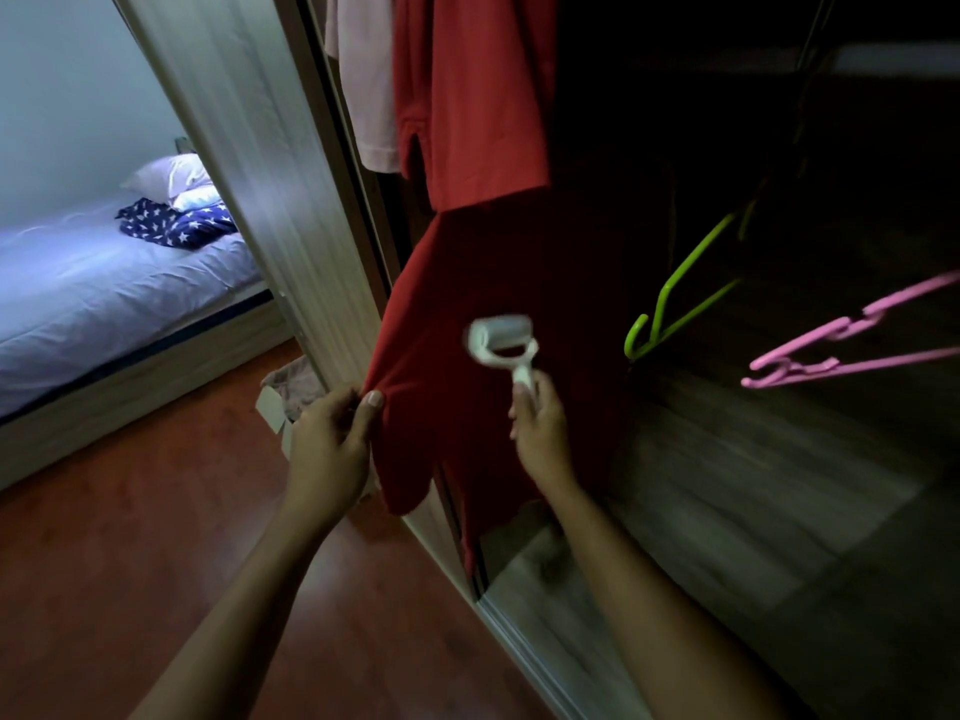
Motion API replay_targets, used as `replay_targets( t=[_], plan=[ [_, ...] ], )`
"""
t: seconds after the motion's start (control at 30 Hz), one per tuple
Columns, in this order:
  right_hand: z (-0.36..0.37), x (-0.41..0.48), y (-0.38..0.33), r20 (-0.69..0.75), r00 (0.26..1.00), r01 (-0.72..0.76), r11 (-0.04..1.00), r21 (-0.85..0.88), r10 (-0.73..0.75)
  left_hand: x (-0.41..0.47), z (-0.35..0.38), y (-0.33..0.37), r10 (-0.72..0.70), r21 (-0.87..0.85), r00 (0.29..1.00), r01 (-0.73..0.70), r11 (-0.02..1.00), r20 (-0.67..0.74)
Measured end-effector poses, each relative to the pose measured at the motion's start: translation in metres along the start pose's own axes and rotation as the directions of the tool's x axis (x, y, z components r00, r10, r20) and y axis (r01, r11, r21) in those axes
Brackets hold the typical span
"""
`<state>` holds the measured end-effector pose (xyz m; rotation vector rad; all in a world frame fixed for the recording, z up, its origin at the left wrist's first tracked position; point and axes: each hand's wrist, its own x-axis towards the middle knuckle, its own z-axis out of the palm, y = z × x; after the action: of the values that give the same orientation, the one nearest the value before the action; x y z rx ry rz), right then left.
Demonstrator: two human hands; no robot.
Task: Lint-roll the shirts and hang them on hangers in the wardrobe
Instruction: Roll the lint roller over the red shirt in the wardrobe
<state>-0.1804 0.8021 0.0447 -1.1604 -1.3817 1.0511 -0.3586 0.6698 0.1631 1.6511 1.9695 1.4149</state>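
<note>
- The red shirt (483,283) hangs inside the wardrobe (779,459), by its left door edge.
- The left hand (332,433) pinches the shirt's bottom edge and pulls it out of the wardrobe.
- The right hand (540,423) holds the white lint roller (501,345) by its handle, against the shirt.
- A green hanger (675,298) and a pink hanger (852,340) hang deeper in the wardrobe, to the right of the shirt.

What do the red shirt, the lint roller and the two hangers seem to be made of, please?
Red shirt: soft matte fabric, likely cotton; it drapes and bunches where the left hand pinches it. Lint roller in the right hand: smooth white plastic, blurred. Green hanger and pink hanger: thin bright bars, probably moulded plastic.
</note>
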Motion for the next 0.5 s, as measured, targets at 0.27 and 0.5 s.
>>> replay_targets(
  t=[0.27, 0.5],
  plan=[
    [0.006, -0.041, 0.05, 0.358, 0.879, -0.208, 0.929, -0.306, 0.315, -0.005, 0.001, 0.003, 0.003, 0.01, 1.0, -0.004, 1.0, 0.006],
    [-0.026, 0.018, -0.015, 0.024, 0.998, -0.052, 0.996, -0.077, 0.054, -0.008, 0.006, -0.003, -0.009, 0.009, 0.999, 0.008, 1.0, 0.048]
  ],
)
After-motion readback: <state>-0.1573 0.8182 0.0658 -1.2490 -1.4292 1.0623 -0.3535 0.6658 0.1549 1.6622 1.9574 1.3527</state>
